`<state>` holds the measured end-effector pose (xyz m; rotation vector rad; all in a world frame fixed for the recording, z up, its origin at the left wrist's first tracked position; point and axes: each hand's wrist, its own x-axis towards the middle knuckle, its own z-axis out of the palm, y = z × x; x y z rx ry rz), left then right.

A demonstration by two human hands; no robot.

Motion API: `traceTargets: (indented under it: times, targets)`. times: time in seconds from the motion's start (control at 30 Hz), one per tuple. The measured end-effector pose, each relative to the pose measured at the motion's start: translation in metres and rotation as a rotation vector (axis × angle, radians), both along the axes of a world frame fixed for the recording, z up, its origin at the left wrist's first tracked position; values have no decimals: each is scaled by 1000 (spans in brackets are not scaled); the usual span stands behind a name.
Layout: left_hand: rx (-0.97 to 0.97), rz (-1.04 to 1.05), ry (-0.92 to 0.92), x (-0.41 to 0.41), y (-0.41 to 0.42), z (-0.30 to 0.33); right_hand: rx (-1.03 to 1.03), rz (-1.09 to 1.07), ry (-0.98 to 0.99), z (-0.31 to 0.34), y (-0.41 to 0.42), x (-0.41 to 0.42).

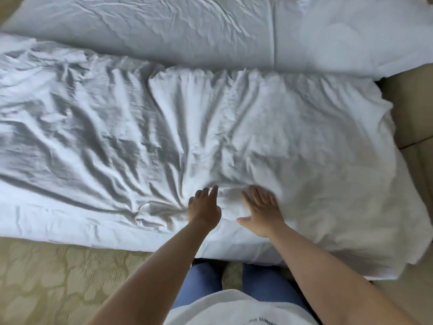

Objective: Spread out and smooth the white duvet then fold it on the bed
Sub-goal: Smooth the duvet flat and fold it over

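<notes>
1. Nearest the camera, a white shirt (236, 308) with a few dark printed letters was cut off by the bottom edge, so the print could not be read; 2 legs in blue trousers (199, 282) showed only in part below it.
2. 2 bare forearms reached forward, both cut off by the lower frame edge.
3. Left hand (204, 207) lay palm down on the white duvet (293, 137), fingers straight and slightly spread, gripping nothing; wrinkles fanned out from it.
4. Right hand (262, 209) lay flat just beside it, fingers spread and thumb out, pressing the fabric; its fingertips were motion-blurred.
5. 1 duvet lay across the near part of the bed (164, 26), heavily creased on the left, smoother on the right; its left end ran out of frame.
6. Beyond it, the white bed surface showed 1 seam (274, 31); whether 1 or 2 pieces met there could not be told.
7. Patterned carpet (58, 277) lay at lower left, beige floor (412, 109) at right.
</notes>
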<state>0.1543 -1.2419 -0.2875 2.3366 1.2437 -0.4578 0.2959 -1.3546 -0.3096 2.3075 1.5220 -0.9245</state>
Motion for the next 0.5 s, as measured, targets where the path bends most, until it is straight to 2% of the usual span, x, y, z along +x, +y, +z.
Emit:
traceTargets:
  times: [0.13,0.3,0.4,0.5]
  targets:
    - [-84,-169,-22,38,-23,-9,-110,-111,0,-1,-45,38]
    - [-54,-385,-61,90,-55,-18,-97,-406,-10,-7,-105,82]
    - [-45,-516,-58,129,-81,-24,-33,-596,31,-10,-140,112]
    - [-23,-638,-31,171,-109,-29,129,-777,61,-10,-164,136]
